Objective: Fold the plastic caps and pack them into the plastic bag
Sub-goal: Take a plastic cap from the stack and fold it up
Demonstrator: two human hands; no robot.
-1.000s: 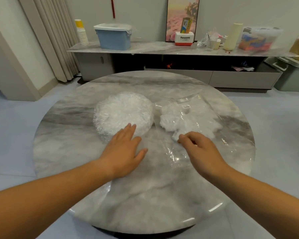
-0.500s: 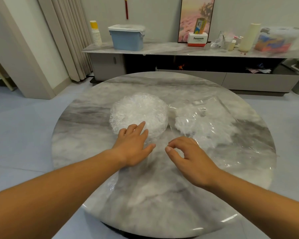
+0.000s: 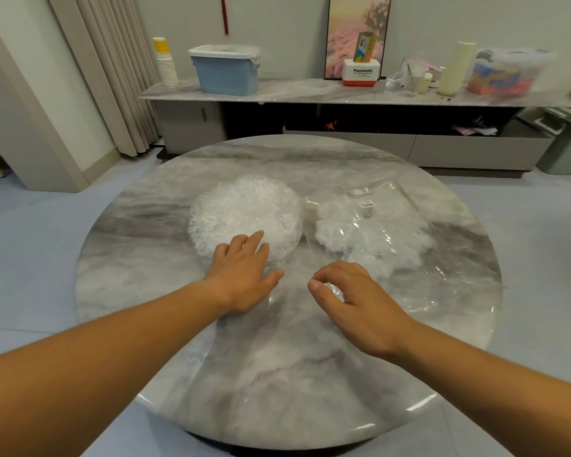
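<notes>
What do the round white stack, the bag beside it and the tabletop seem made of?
The stack of caps: thin translucent plastic film, crinkled, whitish where layers pile up.
The bag: clear glossy plastic film; glare streaks, white contents show through.
The tabletop: polished marble or marble-look slab; grey veining, bright rim reflections.

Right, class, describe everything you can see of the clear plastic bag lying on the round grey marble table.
The clear plastic bag is a thin, glossy, wrinkled transparent film lying flat on the right half of the round grey marble table. Through it show crumpled white plastic caps, and a small white printed label sits near its far end. Its near edge reaches the right hand, whose curled fingers appear to pinch the film.
</notes>
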